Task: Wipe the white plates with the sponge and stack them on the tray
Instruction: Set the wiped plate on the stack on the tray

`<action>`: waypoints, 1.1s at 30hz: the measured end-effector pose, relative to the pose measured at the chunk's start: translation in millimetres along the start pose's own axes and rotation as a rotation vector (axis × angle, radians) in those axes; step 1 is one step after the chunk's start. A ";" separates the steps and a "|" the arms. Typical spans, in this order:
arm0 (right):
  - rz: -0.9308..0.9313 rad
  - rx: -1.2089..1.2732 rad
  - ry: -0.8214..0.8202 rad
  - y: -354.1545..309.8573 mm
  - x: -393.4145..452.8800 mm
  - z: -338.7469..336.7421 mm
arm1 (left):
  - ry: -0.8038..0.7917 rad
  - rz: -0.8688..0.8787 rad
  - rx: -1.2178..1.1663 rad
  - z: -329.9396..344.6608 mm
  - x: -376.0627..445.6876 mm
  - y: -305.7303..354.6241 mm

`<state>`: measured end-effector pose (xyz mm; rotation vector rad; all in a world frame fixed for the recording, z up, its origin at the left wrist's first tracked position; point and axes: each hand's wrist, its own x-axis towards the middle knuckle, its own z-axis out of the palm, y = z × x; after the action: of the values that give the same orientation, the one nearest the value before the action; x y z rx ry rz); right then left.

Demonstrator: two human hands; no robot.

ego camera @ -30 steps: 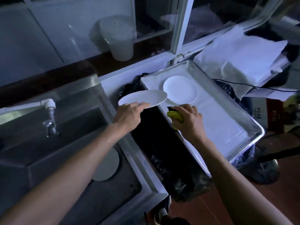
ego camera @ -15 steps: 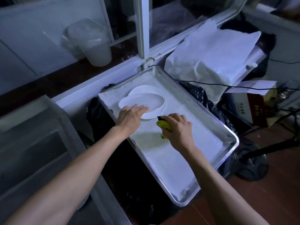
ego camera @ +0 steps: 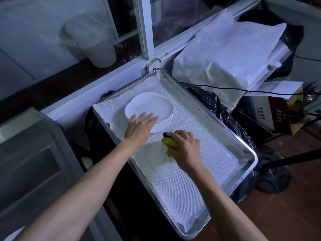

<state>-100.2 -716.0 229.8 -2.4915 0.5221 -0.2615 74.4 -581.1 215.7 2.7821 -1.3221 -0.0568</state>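
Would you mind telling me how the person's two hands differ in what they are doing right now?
The left hand lies flat with straight fingers on the top plate, while the right hand is curled around the yellow sponge. The left hand reaches further up the tray at the plate stack; the right hand sits nearer the tray's middle, over the white liner. Both are bare and over the tray.

Two white plates [ego camera: 149,106] stacked, one sponge [ego camera: 171,144], one tray [ego camera: 246,152], two hands

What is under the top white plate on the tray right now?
Another white plate peeks out beneath the top plate, on the tray's white liner. The left hand covers the near edge; further plates can't be ruled out.
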 end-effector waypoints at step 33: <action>-0.043 0.090 0.119 -69.6 -26.2 13.9 | 0.031 -0.097 -0.135 -23.7 -117.2 -18.4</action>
<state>-98.3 -645.3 256.5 -2.4124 0.4943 -0.4421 16.0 -477.7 238.8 2.7200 -1.1318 -0.1027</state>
